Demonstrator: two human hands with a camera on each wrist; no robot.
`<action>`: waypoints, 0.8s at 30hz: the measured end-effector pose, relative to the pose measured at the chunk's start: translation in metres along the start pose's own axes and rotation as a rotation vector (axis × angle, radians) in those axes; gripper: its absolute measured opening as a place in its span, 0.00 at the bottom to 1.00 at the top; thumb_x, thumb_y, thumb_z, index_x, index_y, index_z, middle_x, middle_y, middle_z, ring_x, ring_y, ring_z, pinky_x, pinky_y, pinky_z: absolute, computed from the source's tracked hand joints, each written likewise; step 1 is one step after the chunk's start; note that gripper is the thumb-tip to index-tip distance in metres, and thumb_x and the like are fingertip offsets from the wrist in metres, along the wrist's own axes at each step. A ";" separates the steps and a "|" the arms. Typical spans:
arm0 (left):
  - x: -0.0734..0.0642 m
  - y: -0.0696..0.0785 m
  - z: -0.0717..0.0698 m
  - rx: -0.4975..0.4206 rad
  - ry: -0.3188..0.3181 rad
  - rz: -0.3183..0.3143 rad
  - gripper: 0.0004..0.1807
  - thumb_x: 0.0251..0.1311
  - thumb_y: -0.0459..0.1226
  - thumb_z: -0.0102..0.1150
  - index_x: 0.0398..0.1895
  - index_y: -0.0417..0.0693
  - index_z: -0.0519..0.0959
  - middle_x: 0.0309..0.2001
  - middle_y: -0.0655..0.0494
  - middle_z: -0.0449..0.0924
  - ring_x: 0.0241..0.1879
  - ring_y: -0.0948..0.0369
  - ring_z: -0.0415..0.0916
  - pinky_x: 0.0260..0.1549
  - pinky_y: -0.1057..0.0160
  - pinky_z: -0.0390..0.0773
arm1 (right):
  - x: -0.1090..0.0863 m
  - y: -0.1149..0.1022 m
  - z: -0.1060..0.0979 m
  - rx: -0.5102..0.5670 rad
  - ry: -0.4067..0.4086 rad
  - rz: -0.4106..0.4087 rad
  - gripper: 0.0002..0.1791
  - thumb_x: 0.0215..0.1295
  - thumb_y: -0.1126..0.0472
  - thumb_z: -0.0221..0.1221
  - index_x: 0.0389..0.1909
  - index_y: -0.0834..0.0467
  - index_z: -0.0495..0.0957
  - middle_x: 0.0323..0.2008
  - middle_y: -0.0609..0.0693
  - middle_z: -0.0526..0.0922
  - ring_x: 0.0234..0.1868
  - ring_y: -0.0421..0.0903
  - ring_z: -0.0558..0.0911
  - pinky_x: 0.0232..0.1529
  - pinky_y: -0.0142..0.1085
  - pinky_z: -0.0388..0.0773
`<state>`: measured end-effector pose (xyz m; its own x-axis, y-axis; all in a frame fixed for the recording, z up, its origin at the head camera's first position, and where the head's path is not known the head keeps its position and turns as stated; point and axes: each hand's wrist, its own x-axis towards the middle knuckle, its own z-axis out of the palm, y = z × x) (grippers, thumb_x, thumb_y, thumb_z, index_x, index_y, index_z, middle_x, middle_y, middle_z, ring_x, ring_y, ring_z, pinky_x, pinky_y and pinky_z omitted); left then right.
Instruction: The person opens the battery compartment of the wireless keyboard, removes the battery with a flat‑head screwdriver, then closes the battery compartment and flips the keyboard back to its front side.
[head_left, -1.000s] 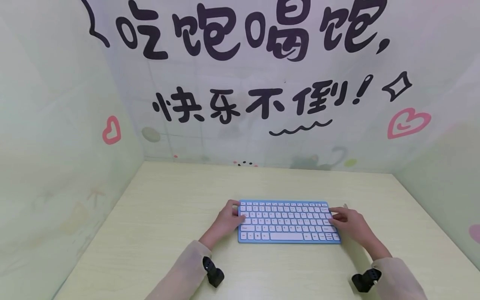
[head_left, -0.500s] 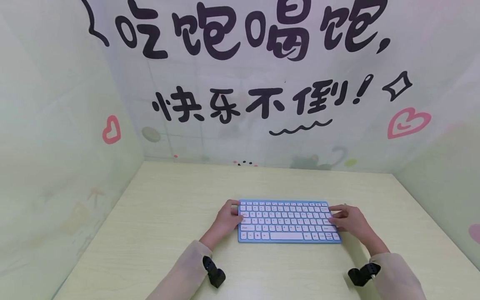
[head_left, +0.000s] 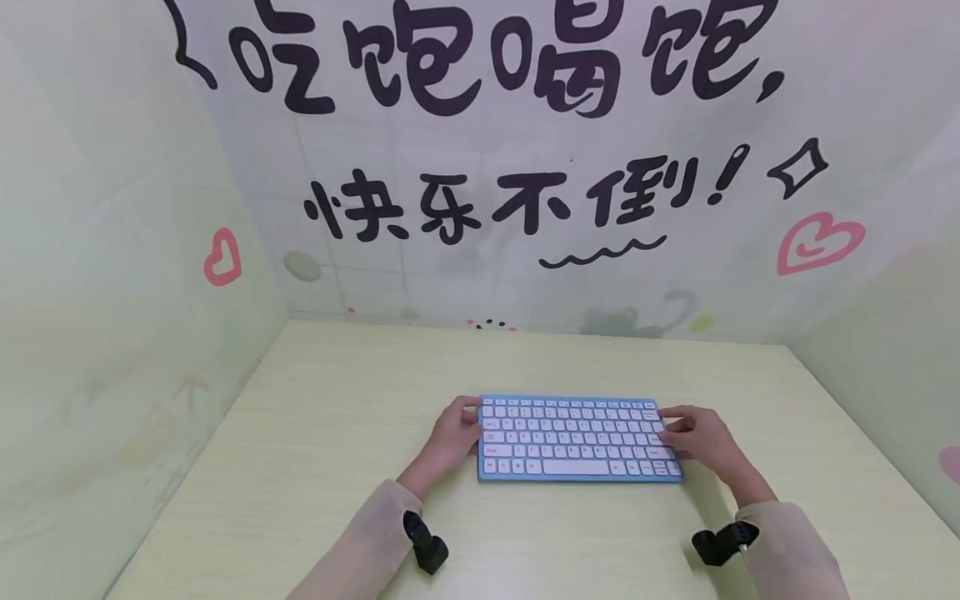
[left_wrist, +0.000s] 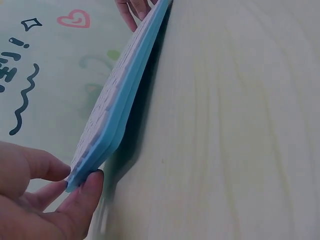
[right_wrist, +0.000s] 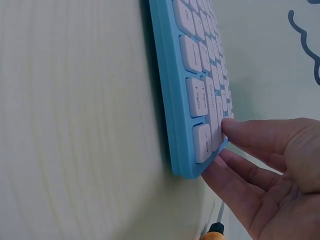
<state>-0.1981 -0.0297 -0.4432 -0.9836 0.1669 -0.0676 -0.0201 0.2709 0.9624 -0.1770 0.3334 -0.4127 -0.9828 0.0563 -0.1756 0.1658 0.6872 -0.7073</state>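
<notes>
A light blue keyboard (head_left: 577,438) with white keys spans the space between the two hands. At its left end, my left hand (head_left: 452,433) pinches the edge, fingers (left_wrist: 47,165) on one face and thumb (left_wrist: 90,192) on the other. My right hand (head_left: 701,437) grips the right end, with the thumb (right_wrist: 250,134) over the keys and fingers on the edge and underneath. A dark shadow gap runs below the keyboard (left_wrist: 117,120) in the left wrist view, its near edge apart from the table.
Pale wood table (head_left: 360,375) surrounds the keyboard, with a printed wall (head_left: 450,283) behind. In the right wrist view, beyond the right hand, an orange-and-black handle (right_wrist: 216,230) with a thin metal shaft shows, like a screwdriver. Black wrist cameras (head_left: 425,543) sit on both sleeves.
The left thumb has slid off the key face to the keyboard's edge. The right wrist has shifted slightly left, and the keyboard appears slightly higher in the head view.
</notes>
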 end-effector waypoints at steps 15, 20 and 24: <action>0.003 0.007 -0.014 -0.089 -0.063 0.059 0.23 0.61 0.27 0.49 0.60 0.39 0.65 0.44 0.42 0.74 0.40 0.54 0.76 0.34 0.60 0.78 | 0.001 -0.005 -0.006 0.034 -0.008 0.020 0.28 0.58 0.66 0.61 0.58 0.72 0.66 0.39 0.60 0.78 0.34 0.47 0.77 0.35 0.39 0.79; 0.003 0.010 -0.021 -0.137 -0.108 0.099 0.27 0.60 0.25 0.47 0.64 0.40 0.60 0.45 0.39 0.76 0.40 0.55 0.77 0.34 0.60 0.79 | -0.001 -0.008 -0.008 0.067 -0.018 0.002 0.28 0.58 0.66 0.61 0.58 0.72 0.65 0.38 0.59 0.78 0.34 0.47 0.77 0.35 0.39 0.79; 0.002 0.015 -0.024 -0.178 -0.137 0.102 0.29 0.59 0.23 0.46 0.65 0.41 0.59 0.46 0.38 0.76 0.39 0.55 0.77 0.34 0.58 0.79 | -0.002 -0.012 -0.009 0.080 -0.012 -0.009 0.28 0.58 0.67 0.60 0.58 0.72 0.65 0.37 0.59 0.78 0.34 0.47 0.77 0.34 0.40 0.79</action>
<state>-0.2044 -0.0481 -0.4225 -0.9490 0.3151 0.0087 0.0345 0.0764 0.9965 -0.1778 0.3314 -0.3982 -0.9835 0.0415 -0.1764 0.1630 0.6279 -0.7610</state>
